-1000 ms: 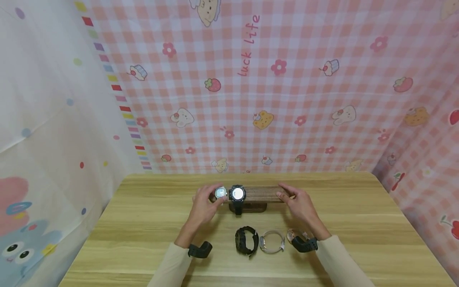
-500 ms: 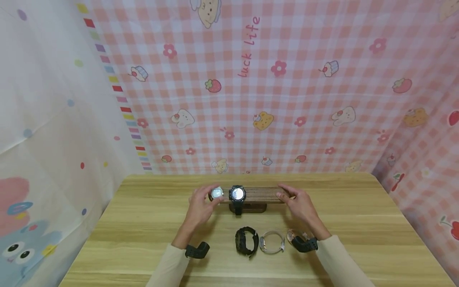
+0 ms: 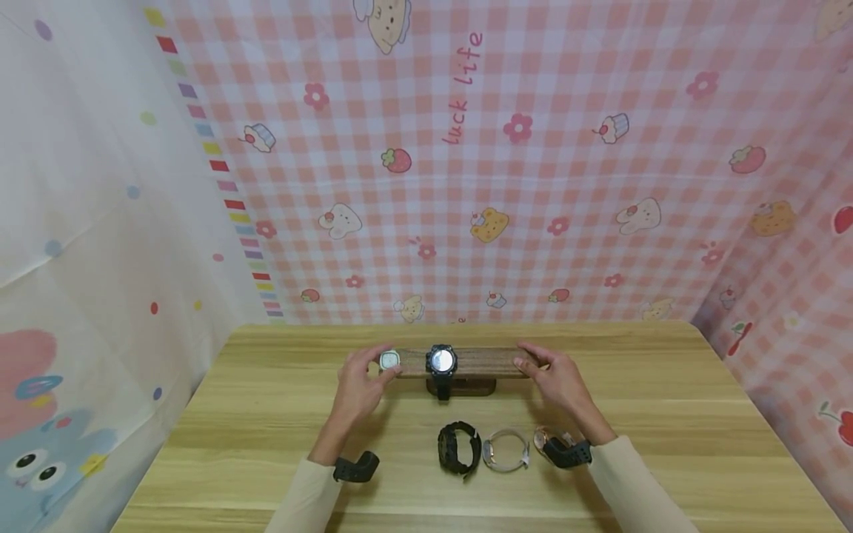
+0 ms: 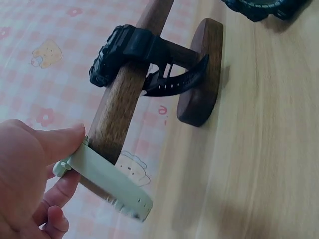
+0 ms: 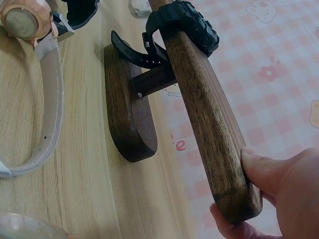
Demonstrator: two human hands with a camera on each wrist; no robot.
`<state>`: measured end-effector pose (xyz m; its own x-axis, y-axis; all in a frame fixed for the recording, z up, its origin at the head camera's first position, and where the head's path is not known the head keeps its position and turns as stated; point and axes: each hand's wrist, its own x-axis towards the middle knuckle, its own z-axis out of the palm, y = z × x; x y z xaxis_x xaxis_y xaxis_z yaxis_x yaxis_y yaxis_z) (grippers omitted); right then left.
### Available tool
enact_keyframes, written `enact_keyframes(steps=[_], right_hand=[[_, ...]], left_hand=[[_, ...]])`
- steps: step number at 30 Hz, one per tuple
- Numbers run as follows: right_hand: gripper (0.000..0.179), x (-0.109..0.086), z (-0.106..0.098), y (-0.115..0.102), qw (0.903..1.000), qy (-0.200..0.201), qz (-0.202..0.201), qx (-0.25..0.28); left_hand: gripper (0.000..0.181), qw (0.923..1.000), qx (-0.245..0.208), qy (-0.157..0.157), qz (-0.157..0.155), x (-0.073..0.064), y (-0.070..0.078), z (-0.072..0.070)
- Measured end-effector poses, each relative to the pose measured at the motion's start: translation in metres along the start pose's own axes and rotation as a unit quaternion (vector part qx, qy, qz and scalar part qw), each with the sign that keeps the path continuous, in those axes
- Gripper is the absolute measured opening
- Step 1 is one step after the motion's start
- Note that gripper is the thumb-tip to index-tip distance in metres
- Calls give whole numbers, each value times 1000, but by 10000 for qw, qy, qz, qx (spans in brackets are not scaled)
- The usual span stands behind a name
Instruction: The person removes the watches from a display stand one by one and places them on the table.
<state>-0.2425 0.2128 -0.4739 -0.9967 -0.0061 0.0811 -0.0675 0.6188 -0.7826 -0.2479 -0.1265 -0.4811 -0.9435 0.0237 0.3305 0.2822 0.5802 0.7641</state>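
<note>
A dark wooden watch stand (image 3: 486,361) has a horizontal bar over a rounded base (image 5: 128,104). My left hand (image 3: 360,385) pinches a pale green watch (image 4: 112,180) at the bar's left end, thumb on its case. Its strap goes around the bar in the left wrist view. My right hand (image 3: 554,376) grips the bar's right end between thumb and fingers. Between the hands, a black watch (image 3: 442,360) sits on the bar left of centre, its strap end (image 4: 174,83) hanging toward the base.
On the table in front of the stand lie a black watch (image 3: 458,448), a watch with a pale strap (image 3: 506,450) and a rose-gold watch (image 5: 22,20), partly covered by the right wrist's camera strap in the head view. A pink checked cloth (image 3: 426,185) hangs behind the table.
My left hand has slid the pale green watch left along the bar, away from the black watch, to the bar's left end. The right hand stays on the bar's right end.
</note>
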Motion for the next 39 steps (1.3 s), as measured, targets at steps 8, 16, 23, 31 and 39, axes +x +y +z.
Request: enact_keyframes(steps=[8, 16, 23, 31, 39], right_hand=[[44, 0, -1, 0, 10000, -43, 25, -28], [44, 0, -1, -1, 10000, -73, -6, -6], [43, 0, -2, -1, 9999, -95, -98, -20], [44, 1, -1, -1, 9999, -17, -148, -27], [43, 1, -2, -1, 9999, -36, -140, -18]], left_hand=[[40, 9999, -63, 93, -62, -5, -5, -8], [39, 9999, 100, 77, 31, -16, -6, -15], [37, 9995, 191, -97, 242, -28, -3, -19], [38, 9978, 433, -334, 371, -46, 8, -12], [41, 9938, 665, -812, 363, -59, 15, 0]])
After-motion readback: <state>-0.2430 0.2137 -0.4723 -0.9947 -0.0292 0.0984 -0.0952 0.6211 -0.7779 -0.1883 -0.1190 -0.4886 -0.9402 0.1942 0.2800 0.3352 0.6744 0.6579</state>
